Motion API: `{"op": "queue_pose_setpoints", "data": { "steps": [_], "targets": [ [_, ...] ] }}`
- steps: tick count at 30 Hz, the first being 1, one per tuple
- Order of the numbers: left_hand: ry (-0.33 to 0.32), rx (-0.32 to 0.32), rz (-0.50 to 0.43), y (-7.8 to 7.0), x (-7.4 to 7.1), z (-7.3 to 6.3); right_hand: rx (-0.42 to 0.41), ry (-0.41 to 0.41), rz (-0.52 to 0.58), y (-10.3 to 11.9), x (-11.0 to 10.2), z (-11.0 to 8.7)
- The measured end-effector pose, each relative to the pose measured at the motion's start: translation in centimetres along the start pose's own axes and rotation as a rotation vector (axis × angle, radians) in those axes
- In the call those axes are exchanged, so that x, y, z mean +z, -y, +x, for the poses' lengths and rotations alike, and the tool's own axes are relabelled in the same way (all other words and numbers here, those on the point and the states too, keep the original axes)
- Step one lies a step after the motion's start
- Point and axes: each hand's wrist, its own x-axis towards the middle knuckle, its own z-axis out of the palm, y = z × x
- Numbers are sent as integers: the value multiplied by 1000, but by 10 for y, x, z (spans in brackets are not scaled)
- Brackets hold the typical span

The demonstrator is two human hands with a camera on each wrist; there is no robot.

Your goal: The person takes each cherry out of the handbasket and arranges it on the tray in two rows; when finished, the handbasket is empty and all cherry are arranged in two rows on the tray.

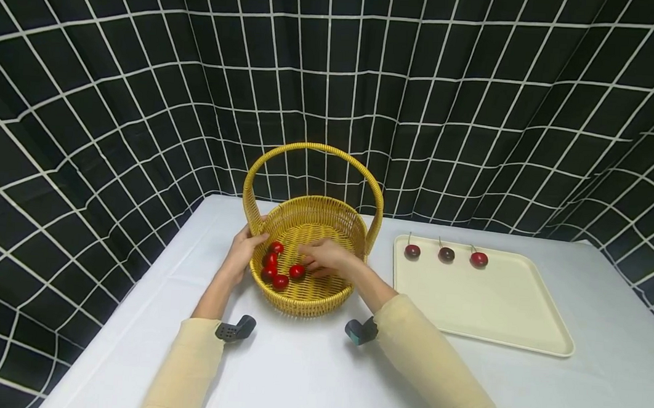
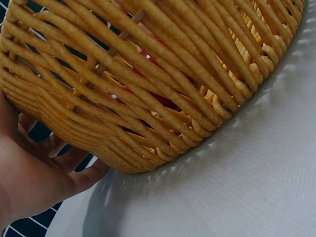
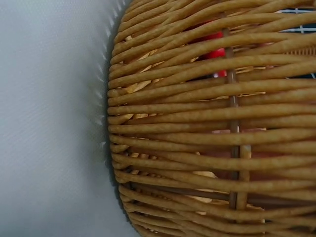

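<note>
My left hand (image 1: 242, 249) grips the left side of a yellow wicker basket (image 1: 306, 307), its thumb over the rim; the left wrist view shows fingers (image 2: 91, 177) against the outer weave. Several red cherries (image 1: 269, 274) lie together at the left of the basket's floor. A single red cherry (image 1: 297, 271) sits a little right of them. Reaching in over the right rim, my right hand (image 1: 326, 257) has its fingertips beside that single cherry, fingers loosely bent. In the right wrist view, the basket wall (image 3: 197, 113) hides most of this hand, and red shows through the gaps.
A cream tray (image 1: 483, 298) lies right of the basket. Along its back edge are three cherries with stems: a red one (image 1: 412, 251), a darker one (image 1: 446, 254) and another red one (image 1: 479, 259). The basket's tall handle (image 1: 316, 147) arches above both hands. A black grid-patterned curtain (image 1: 355, 88) surrounds the white table (image 1: 301, 375).
</note>
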Motion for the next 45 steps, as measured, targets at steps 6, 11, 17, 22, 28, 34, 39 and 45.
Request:
{"op": "queue_pose_setpoints", "data": {
  "steps": [6, 11, 17, 22, 28, 34, 39, 45],
  "targets": [
    [12, -16, -9, 0, 0, 2, -5, 10, -72, 2, 5, 3],
    [17, -18, -27, -1, 0, 3, -34, -3, -160, 3, 11, 5],
    [14, 1, -14, 1, 0, 3, -81, -4, -272, 2, 15, 5],
    [17, -10, -28, -1, 0, 2, -88, 5, -276, 2, 15, 5],
    [31, -28, -26, -13, 2, -6, -116, 21, -360, 0, 14, 4],
    [33, -25, -19, -18, 2, -11, -171, 22, -452, 1, 14, 2],
    [24, -20, -33, -5, -2, 0, -230, 1, -546, 1, 15, 1],
    [8, -10, -9, 1, -2, 1, -262, 0, -588, 1, 17, 1]
  ]
}}
